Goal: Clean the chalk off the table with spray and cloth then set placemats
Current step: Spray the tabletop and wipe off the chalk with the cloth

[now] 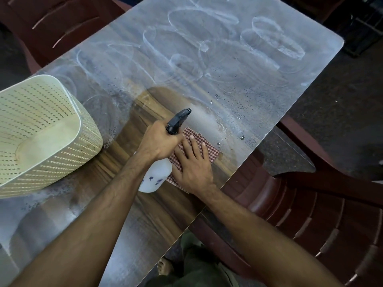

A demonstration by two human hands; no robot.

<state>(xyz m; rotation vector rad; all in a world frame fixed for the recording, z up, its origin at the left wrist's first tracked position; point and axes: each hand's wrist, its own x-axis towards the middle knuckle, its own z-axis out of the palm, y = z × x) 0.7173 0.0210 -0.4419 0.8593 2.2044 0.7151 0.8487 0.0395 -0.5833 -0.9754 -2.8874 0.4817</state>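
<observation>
You are misting the chalk (209, 44) beyond the cloth (209, 151), left hand (160, 141) squeezing the spray bottle (158, 175), right hand (193, 164) pressing flat, fingers open, on the cloth; wiping probably comes next.

No readable text anywhere; the chalk marks (207, 42) on the table (269, 96) are only loops.
</observation>
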